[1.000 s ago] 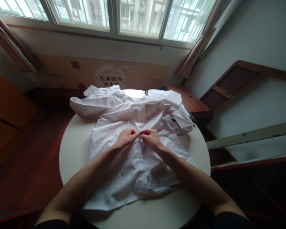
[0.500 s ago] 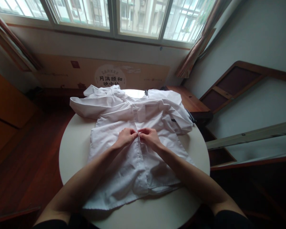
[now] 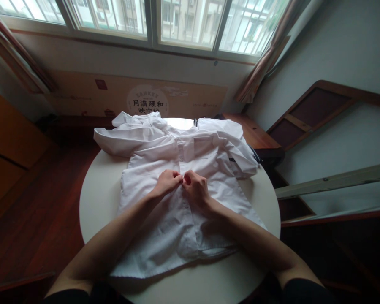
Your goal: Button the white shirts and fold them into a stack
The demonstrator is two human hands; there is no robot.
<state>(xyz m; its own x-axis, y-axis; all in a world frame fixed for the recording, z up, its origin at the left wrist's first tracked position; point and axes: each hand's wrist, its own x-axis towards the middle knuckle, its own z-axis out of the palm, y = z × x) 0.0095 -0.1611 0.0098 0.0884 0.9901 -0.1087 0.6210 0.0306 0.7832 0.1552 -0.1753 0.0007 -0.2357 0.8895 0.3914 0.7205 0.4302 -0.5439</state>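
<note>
Both grips pinching placket: left hand (image 3: 167, 182), right hand (image 3: 194, 188); white cotton shirt (image 3: 152, 228), round table (image 3: 95, 198).

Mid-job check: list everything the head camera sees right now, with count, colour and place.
shirt: one, white, spread front-up on the table
table: one, white, round, centre
cardboard box: one, tan with printed characters, against the wall under the window
window: one, pale frame, across the top
curtains: two, brownish, at either end of the window
floor: dark red wood, left of the table
left hand: one, bare, pinching the shirt's button strip mid-chest
right hand: one, bare, pinching the same strip right beside the left hand
</note>
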